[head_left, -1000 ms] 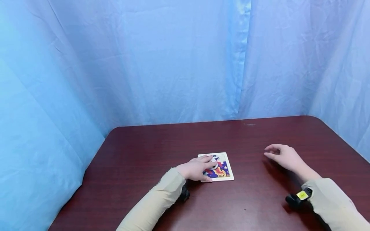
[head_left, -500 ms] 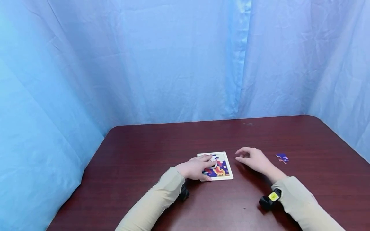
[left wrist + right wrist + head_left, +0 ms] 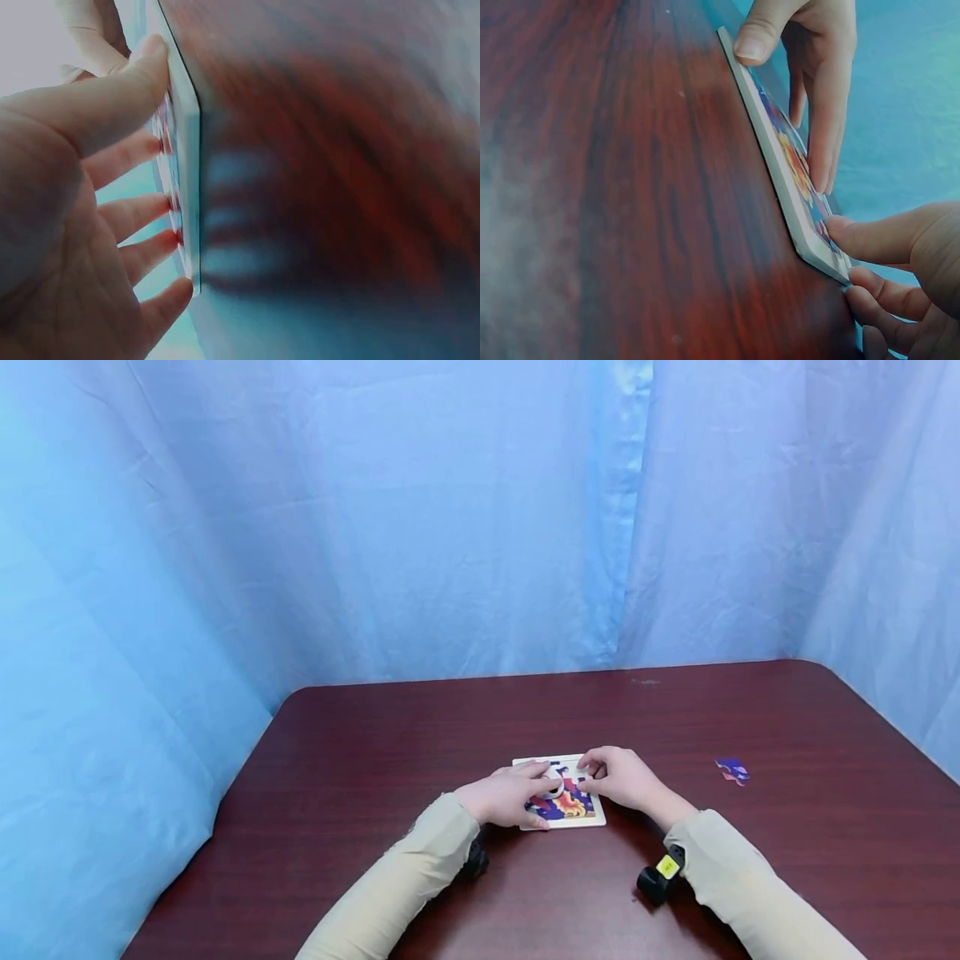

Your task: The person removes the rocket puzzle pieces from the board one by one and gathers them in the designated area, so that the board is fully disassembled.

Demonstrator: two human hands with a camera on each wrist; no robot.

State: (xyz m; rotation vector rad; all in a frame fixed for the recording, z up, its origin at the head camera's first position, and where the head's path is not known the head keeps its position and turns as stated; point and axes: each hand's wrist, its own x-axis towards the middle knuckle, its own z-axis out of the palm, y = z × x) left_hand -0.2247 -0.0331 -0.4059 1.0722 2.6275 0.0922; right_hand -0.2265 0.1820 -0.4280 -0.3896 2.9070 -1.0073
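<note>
A small square jigsaw puzzle (image 3: 573, 806) in a white frame lies on the table, its purple, red and orange picture partly covered. My left hand (image 3: 506, 799) rests on its left part, fingers spread nearly straight on the picture and thumb at the near edge. At the puzzle's upper right, beside a pale patch, is my right hand (image 3: 618, 777). In the right wrist view its thumb (image 3: 855, 236) touches the top near a corner of the frame (image 3: 810, 251), with bent fingers by the edge; no loose piece shows between them. A purple puzzle piece (image 3: 732, 770) lies apart on the right.
The dark red-brown table (image 3: 420, 727) has rounded far corners. Blue curtains (image 3: 465, 527) hang behind it and on both sides. Each wrist carries a small black camera, the right one (image 3: 660, 877) with a yellow label.
My right hand has moved left from over the loose puzzle piece to the puzzle's right side. That piece came into view as the hand left it. My left hand has stayed on the puzzle.
</note>
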